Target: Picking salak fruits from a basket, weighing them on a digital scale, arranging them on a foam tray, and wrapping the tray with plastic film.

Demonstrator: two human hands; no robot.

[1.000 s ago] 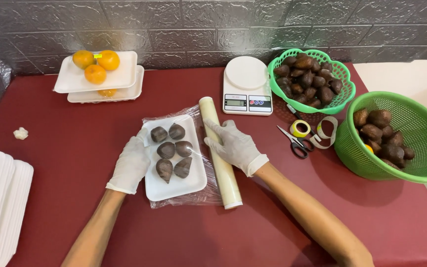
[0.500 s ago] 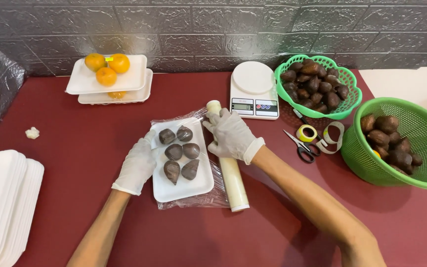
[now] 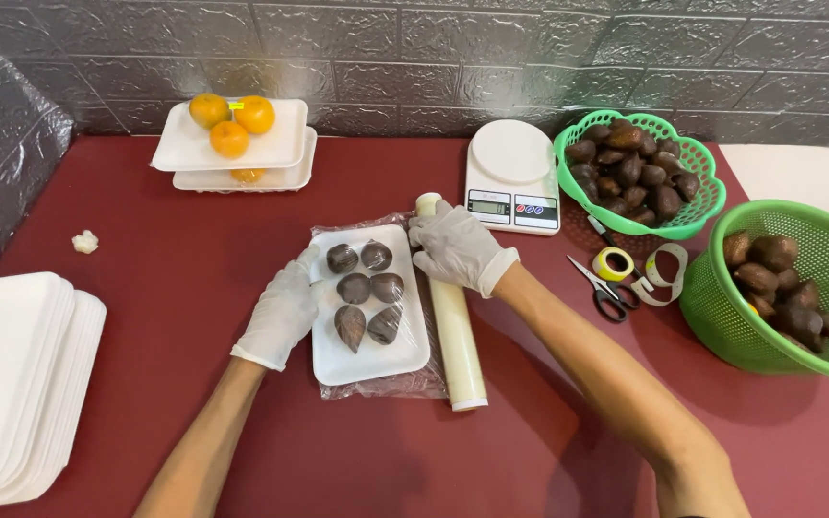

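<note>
A white foam tray [image 3: 368, 357] with several dark brown scaly fruits [image 3: 365, 288] lies on a sheet of clear film on the red table. My left hand [image 3: 282, 309], in a white glove, rests against the tray's left edge. My right hand [image 3: 457, 246], also gloved, lies on the upper part of a cling film roll [image 3: 457, 343] that runs along the tray's right side. The film covers the fruits.
Behind stand a white kitchen scale [image 3: 512, 175], two stacked trays with oranges [image 3: 232, 125], and a green basket of brown fruits [image 3: 641, 173]. A larger green basket [image 3: 787, 284] sits right; scissors [image 3: 599, 286] and tape [image 3: 614, 263] lie between. Foam trays [image 3: 11, 384] are stacked left.
The view has shifted slightly. My right hand has slid a little up the roll toward its far end; my left hand stays at the tray's left edge.
</note>
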